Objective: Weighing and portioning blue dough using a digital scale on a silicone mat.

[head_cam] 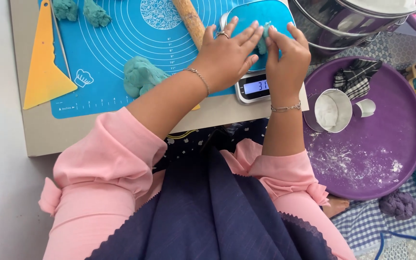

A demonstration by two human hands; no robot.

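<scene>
Both hands meet over the kitchen scale (258,48). The left hand (227,50) and the right hand (287,55) pinch a small teal dough piece (263,42) between their fingers, closed on it just above the scale's teal platform, probably to weigh the portion. A bigger dough lump (141,76) waits on the blue baking mat (121,53), near the wooden rolling pin (189,20). A yellow scraper (44,62) lies at the mat's left edge.

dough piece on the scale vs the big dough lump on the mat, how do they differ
The dough piece is small, pinched between the left hand and right hand over the scale. The dough lump is far bigger and lies untouched on the blue mat. Both are teal.
</scene>
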